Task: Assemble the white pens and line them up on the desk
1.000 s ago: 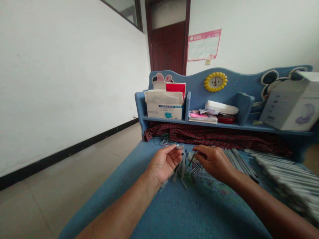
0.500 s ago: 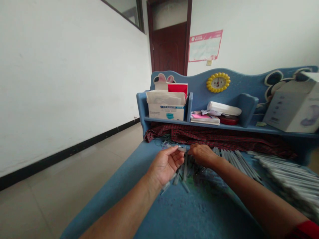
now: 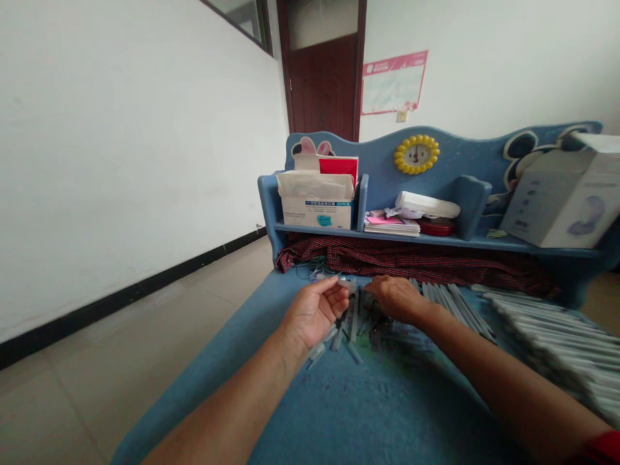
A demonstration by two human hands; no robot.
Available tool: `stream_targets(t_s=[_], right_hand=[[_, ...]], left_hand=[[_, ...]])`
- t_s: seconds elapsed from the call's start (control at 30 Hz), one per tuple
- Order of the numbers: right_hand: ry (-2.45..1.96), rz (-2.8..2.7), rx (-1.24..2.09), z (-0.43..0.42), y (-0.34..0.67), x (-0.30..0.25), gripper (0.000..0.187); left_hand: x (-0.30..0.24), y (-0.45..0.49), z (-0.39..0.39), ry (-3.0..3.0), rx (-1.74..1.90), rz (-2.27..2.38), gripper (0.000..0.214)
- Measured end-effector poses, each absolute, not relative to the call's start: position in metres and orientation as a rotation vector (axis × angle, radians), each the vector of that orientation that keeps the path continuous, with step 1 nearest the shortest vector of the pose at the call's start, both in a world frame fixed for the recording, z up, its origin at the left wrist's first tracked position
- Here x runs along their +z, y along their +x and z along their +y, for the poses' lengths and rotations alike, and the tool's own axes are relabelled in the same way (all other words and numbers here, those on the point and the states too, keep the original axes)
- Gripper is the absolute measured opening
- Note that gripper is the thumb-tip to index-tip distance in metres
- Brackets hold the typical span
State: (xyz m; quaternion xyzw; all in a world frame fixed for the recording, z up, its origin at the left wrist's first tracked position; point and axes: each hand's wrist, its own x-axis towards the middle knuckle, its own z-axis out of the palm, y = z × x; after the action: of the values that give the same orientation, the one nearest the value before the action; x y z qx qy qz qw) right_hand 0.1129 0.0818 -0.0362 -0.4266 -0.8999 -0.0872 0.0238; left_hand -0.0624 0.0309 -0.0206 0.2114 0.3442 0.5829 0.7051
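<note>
My left hand (image 3: 317, 310) is palm up, its thumb and forefinger pinching a short whitish translucent strip (image 3: 345, 283). The other left fingers curl loosely. Just to the right, my right hand (image 3: 393, 297) is palm down with its fingers closed together; whatever is in them is hidden. Below the hands, several short grey translucent strips (image 3: 353, 352) lie loose on the blue tabletop (image 3: 378, 413). Small dark bits, too blurred to name, lie under the right hand.
Long grey strips (image 3: 455, 307) lie in rows, and a larger stack (image 3: 557, 342) sits at the right. Behind runs a red-black checked cloth (image 3: 411, 263). The shelf above holds a mask box (image 3: 317, 213), papers (image 3: 392, 226), a red case (image 3: 436, 227) and a white carton (image 3: 557, 200).
The whole view has shifted slightly. My right fingertips are a little farther from the strip in my left hand, which keeps its pinch.
</note>
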Motion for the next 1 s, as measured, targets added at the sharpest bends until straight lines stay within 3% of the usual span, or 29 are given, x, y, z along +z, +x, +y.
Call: stream_targets(t_s=[1.0], right_hand=[[-1.083, -2.690, -0.064, 0.048, 0.106, -0.042, 0.018]], left_hand=[[-0.014, -0.077, 0.037, 0.495, 1.364, 0.798, 0.017]])
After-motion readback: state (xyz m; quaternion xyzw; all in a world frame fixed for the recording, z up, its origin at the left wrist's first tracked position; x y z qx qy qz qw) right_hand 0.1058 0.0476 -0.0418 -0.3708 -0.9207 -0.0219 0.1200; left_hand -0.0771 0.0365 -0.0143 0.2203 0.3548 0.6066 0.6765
